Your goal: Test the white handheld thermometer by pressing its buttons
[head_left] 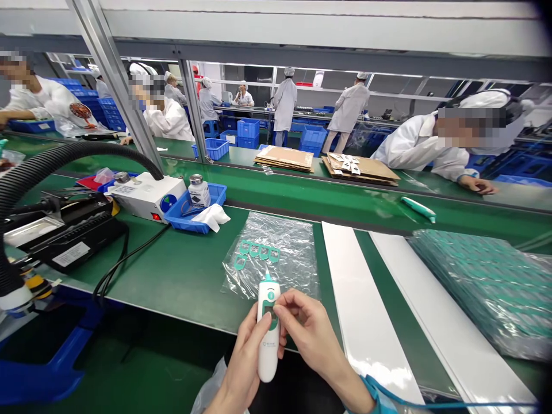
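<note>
My left hand [242,362] is wrapped round a white thermometer-like device [268,328] with a teal tip, held upright at the table's front edge. My right hand [309,330] has its fingertips pinched on the device's teal front panel. Just behind, a clear plastic bag [293,256] lies flat on the green table [181,270], with several small teal ring-shaped parts [255,253] on it.
Two white strips [357,310] and a bagged stack of teal parts [487,282] lie to the right. A blue tray [194,221] with a bottle and cloth, a white box [146,195], a black hose [52,158] and black equipment [64,230] stand left. Other workers in white coats sit beyond the conveyor.
</note>
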Demonstrator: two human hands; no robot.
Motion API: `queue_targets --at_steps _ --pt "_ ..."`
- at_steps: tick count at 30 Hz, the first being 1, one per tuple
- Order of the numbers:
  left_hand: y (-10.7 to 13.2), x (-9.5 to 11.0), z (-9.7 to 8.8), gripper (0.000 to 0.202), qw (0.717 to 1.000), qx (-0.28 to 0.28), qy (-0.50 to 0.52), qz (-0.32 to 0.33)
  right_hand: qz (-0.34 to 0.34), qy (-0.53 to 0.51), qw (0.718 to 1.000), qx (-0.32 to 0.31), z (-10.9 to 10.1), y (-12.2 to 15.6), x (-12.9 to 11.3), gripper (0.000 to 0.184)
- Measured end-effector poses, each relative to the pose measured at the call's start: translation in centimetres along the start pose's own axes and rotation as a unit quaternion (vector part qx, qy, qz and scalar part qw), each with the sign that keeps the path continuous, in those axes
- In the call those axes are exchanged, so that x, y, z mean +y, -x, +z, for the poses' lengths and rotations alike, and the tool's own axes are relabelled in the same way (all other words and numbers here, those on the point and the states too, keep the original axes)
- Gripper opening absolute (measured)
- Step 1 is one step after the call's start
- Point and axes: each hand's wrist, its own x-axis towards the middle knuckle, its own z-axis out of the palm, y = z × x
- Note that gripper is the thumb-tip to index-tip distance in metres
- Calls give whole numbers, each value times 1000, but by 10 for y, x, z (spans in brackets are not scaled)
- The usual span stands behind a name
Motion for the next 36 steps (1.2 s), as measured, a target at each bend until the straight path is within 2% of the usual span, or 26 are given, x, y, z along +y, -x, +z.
queue_targets --at_steps 7,14,18,22,25,27,29,32,34,36 --pt "0 -3 4 38 999 -18 -30 28 -37 115 991 51 -2 4 2 12" --pt "1 0 10 35 995 -49 -68 45 -39 105 991 68 -8 6 2 10" --pt "2 2 16 40 996 -54 -64 29 -14 63 997 45 -11 7 2 18" --pt "-2 4 19 29 994 -75 -73 6 -8 30 999 27 -24 7 5 13" --pt "-9 5 22 31 995 -41 -88 -22 -33 97 994 23 -42 4 -2 12" --pt "-16 6 26 42 994 -19 -98 -54 -66 176 982 2 -55 -1 -12 19" --pt "-23 7 30 52 991 -19 -101 -89 -97 252 962 -45 -69 -9 -24 32" --pt "-34 9 33 56 985 -22 -130 -116 -132 358 914 -137 -86 -23 -42 51" --pt "-40 10 32 53 976 -5 -201 -84 -155 426 871 -192 -95 -33 -53 54" --pt "-46 10 29 50 964 15 -264 -23 -172 486 826 -226 -101 -42 -64 49"
